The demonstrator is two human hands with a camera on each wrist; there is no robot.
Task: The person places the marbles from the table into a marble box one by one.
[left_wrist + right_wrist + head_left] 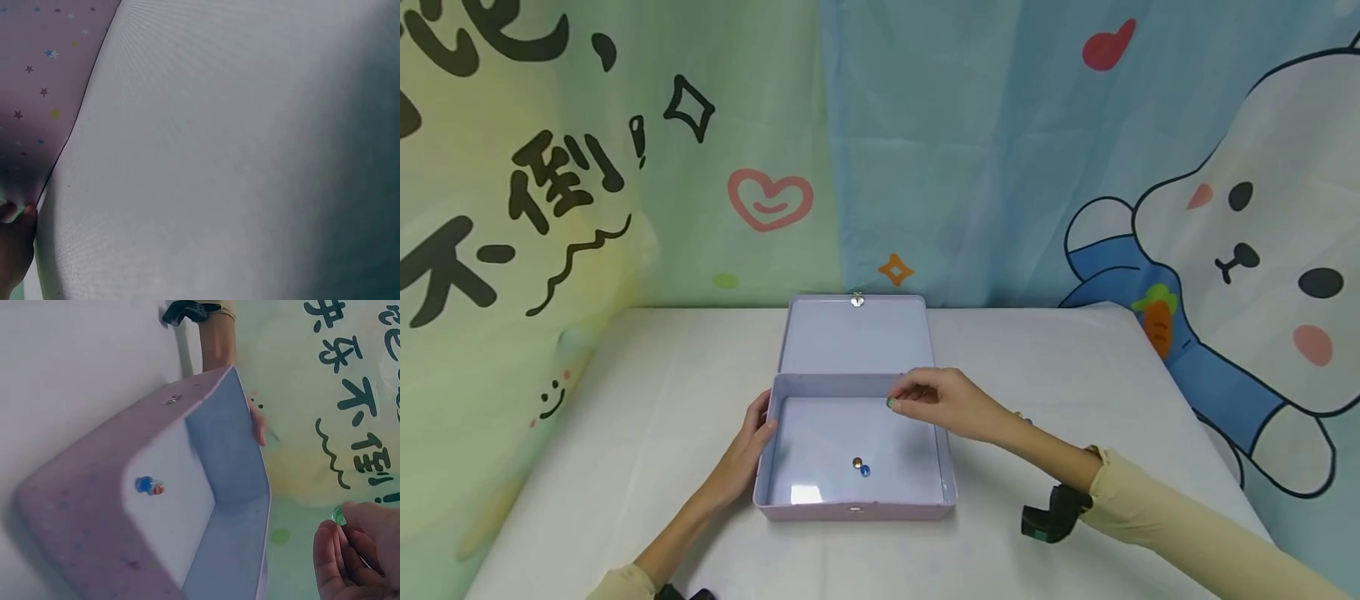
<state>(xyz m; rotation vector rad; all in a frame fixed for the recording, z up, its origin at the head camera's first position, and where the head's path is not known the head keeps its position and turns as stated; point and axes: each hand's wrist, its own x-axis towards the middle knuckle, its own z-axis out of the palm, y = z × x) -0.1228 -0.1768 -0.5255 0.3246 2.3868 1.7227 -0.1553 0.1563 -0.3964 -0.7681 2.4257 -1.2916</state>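
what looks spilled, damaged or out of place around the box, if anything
Nothing stands out. The box sits upright with its lid open, the amber marble and blue marble lie inside it, and the right hand pinches the green marble. No damage or spill shows.

The hinged tin box looks like painted metal, smooth outside with a soft sheen; its inner floor is glossy enough to throw back a bright patch of light. The latch is shiny bare metal. The blue marble, amber marble and green marble look like polished glass. Matt white cloth covers the counter; the printed backdrop is lightly creased fabric with a faint sheen.
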